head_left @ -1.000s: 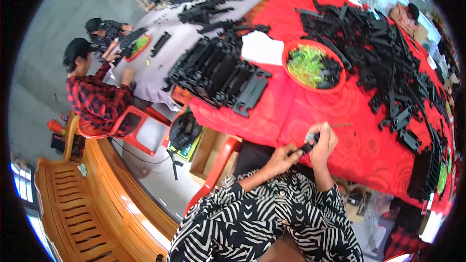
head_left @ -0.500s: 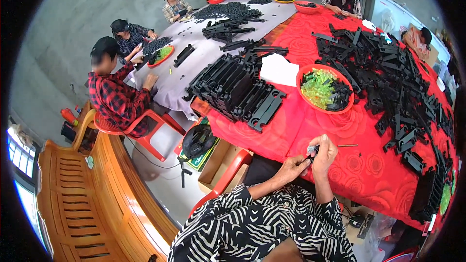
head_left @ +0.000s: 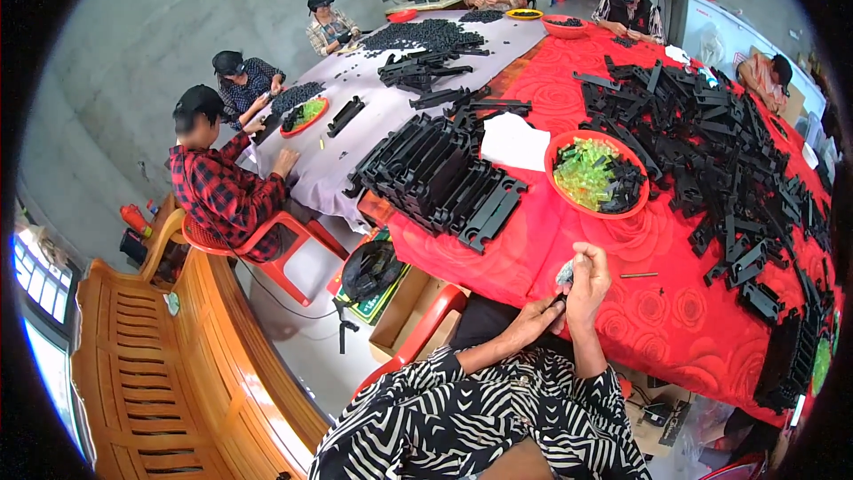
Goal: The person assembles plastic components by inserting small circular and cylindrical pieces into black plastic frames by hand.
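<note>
My left hand (head_left: 536,320) is closed with its fingers pinched on a small black plastic piece (head_left: 560,299), mostly covered by fingers. Close against it, my right hand (head_left: 586,289) is curled shut, and a small pale grey crumpled bit (head_left: 565,274) sticks out at its fingers. Both hands meet just off the near edge of the red patterned tablecloth (head_left: 653,302). Beyond them on the cloth is an orange-red bowl (head_left: 646,191) of yellow-green translucent pieces (head_left: 582,166) and black pieces. A thin brownish rod (head_left: 639,276) lies right of my right hand.
Stacked black plastic frames (head_left: 418,173) stand ahead left, beside a white sheet (head_left: 515,140). A big heap of black parts (head_left: 720,160) covers the right side. A person in a checked shirt (head_left: 222,187) sits at left; several others work round the table. A wooden bench (head_left: 142,373) stands lower left.
The whole view has shifted slightly. My hands stay together, the right one turned a little, with the pale bit and black piece still at the fingers.
</note>
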A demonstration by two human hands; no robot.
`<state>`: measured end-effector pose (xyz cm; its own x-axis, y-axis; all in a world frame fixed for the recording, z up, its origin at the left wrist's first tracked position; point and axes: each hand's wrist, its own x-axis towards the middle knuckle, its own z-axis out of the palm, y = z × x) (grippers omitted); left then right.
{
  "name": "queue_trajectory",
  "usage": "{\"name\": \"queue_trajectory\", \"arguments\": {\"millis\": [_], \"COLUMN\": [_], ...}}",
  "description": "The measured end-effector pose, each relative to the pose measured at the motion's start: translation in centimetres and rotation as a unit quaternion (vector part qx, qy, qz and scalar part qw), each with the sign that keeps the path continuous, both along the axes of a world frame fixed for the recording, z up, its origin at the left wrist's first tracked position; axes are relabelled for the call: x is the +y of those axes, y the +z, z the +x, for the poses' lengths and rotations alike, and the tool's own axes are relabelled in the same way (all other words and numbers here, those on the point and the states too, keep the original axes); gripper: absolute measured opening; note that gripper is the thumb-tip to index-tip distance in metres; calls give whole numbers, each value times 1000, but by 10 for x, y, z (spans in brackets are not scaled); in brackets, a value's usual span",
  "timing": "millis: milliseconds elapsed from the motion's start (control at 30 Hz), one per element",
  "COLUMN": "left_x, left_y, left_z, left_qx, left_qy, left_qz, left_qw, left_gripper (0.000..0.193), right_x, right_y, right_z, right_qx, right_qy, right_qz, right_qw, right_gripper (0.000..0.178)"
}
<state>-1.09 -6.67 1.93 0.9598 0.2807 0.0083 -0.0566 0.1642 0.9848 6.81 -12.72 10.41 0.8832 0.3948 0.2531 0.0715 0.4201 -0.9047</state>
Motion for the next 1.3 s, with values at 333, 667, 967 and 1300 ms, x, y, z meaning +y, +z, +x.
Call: {"name": "queue_trajectory", "arguments": {"millis": [333,667,967,1300], "left_x": [-7,4,69,248], "left_y": [26,42,71,142], "left_z": [-19,-21,-11,-50], "left_qx": [-3,-88,-31,-16], "left_qy": [10,74,336,506], "left_qz": [293,446,442,484], "left_qw": [956,887,831,714], "left_gripper": [47,38,35,36], "right_x": [-26,-34,-30,-11], "right_y": [13,10,-13,-46], "right_z": [32,38,57,52], "right_qx": [63,45,-62,-5], "right_qy": [-85,-60,-197,-77], "right_qz": [151,139,1,-59], "right_qw": [983,987,978,995], "right_gripper": [14,18,23,13]}}
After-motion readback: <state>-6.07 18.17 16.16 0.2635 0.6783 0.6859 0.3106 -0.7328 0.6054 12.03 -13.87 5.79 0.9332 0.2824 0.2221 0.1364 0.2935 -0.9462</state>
